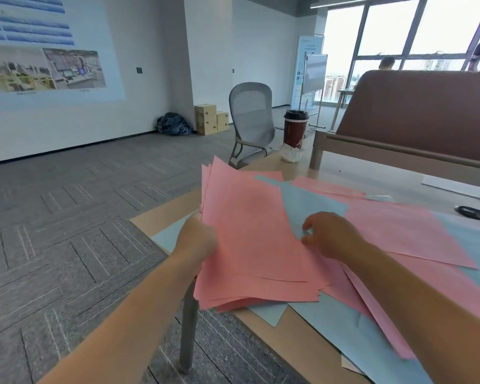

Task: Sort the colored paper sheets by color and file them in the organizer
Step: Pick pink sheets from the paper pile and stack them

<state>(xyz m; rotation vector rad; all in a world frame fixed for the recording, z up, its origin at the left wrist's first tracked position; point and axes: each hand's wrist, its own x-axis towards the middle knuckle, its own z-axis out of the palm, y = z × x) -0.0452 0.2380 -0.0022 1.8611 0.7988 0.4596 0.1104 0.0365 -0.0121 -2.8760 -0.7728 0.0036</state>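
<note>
We have the pink stack (250, 239) over the left corner of the table (164, 209). Its long axis runs away from us, with the far end tipped up and the near end resting on the loose pink sheets (399, 231). Our left hand (197, 239) is curled tight round the stack's left edge, forearm stretched forward. Our right hand (330, 234) sits palm-down at the stack's right edge, on a blue sheet (311, 206). Its fingers are curled with the tips close; we can't tell whether it's pinching paper.

office: projected slides on wall (47, 48), mesh chair (251, 117), carpet tiles (67, 217), window wall (399, 29).
</note>
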